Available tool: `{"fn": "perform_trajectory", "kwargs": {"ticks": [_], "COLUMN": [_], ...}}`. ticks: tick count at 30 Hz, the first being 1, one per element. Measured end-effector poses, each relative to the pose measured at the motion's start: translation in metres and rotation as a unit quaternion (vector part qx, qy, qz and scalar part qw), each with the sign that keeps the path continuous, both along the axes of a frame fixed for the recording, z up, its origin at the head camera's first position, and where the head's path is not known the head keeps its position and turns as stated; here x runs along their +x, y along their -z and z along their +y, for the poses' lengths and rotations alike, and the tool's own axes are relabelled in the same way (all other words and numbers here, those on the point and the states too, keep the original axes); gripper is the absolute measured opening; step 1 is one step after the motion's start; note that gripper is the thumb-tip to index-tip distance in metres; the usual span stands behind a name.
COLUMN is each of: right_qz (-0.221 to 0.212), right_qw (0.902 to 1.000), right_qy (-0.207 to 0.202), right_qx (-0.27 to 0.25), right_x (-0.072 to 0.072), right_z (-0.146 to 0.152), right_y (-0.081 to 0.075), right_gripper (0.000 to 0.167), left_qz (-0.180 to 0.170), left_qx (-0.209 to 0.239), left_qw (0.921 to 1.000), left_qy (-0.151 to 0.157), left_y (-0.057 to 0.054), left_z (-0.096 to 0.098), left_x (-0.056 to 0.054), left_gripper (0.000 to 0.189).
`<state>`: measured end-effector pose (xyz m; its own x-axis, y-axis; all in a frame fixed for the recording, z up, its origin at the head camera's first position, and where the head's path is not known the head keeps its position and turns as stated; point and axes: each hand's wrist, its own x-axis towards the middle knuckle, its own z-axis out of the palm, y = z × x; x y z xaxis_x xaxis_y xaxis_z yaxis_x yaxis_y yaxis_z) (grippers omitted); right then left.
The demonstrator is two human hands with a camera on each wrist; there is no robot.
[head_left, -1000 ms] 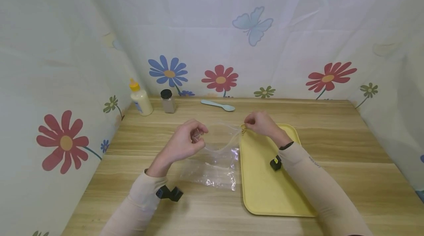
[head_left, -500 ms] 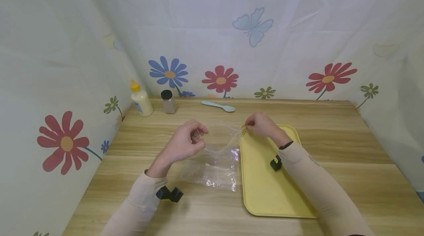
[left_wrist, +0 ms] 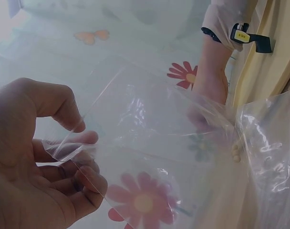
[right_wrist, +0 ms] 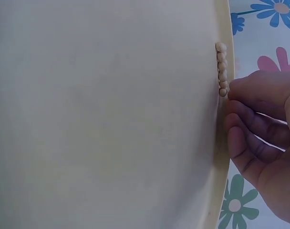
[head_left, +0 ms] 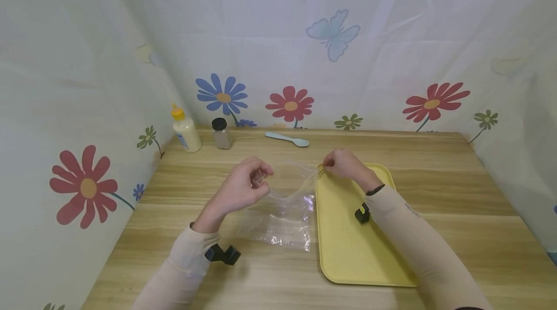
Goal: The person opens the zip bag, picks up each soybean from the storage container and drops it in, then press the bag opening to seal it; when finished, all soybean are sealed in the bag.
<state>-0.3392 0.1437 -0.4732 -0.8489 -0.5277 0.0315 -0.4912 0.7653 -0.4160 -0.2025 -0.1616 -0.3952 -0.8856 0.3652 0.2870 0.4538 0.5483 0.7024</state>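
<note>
A clear plastic zip bag [head_left: 278, 220] lies on the table with its mouth spread between both hands. My left hand [head_left: 241, 184] pinches its left rim; in the left wrist view, thumb and fingers curl on the film [left_wrist: 66, 150]. My right hand [head_left: 345, 162] is at the far left corner of the yellow tray [head_left: 348, 247], its curled fingertips where the bag's right rim ends. Several small tan round beads or beans [right_wrist: 222, 69] sit in a row against the tray's wall, beside those fingertips. The film between the right fingers is hard to make out.
Along the back of the table [head_left: 413, 155] stand a squeeze bottle [head_left: 186, 133] with a yellow cap and a small jar [head_left: 222, 137] with a black lid. A pale blue spoon [head_left: 287, 139] lies right of them. A flowered curtain [head_left: 365, 58] closes off the back and sides.
Both hands, the bag and the tray stay almost where they were. The small round pieces at the tray's corner look slightly more spread out than a second ago.
</note>
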Motion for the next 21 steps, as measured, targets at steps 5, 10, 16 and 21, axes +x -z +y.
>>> {"fn": "perform_trajectory", "kwargs": {"ticks": [5, 10, 16, 21], "right_qz": [-0.007, -0.016, -0.014, -0.015], "right_qw": [0.9999, 0.9997, 0.9995, 0.999], "right_qy": [0.0, 0.001, 0.003, -0.006], "right_qx": [0.01, 0.018, 0.03, 0.041], "right_x": [-0.0009, -0.0023, -0.0026, -0.0023], "right_z": [0.0, -0.0005, -0.002, -0.003], "right_y": [0.0004, 0.0011, 0.0004, -0.0007], "right_gripper": [0.012, 0.012, 0.012, 0.012], "left_qz": [0.001, -0.001, -0.003, -0.004], "left_qx": [-0.001, 0.001, -0.001, 0.001], "left_qw": [1.0, 1.0, 1.0, 1.0], "left_qy": [0.001, 0.004, 0.003, 0.005], "left_y": [0.0006, -0.0005, -0.0008, -0.0008], "left_z": [0.0009, 0.0011, 0.0014, 0.0012], "left_x": [0.0002, 0.0008, 0.0007, 0.0008], "left_gripper": [0.028, 0.028, 0.027, 0.028]}}
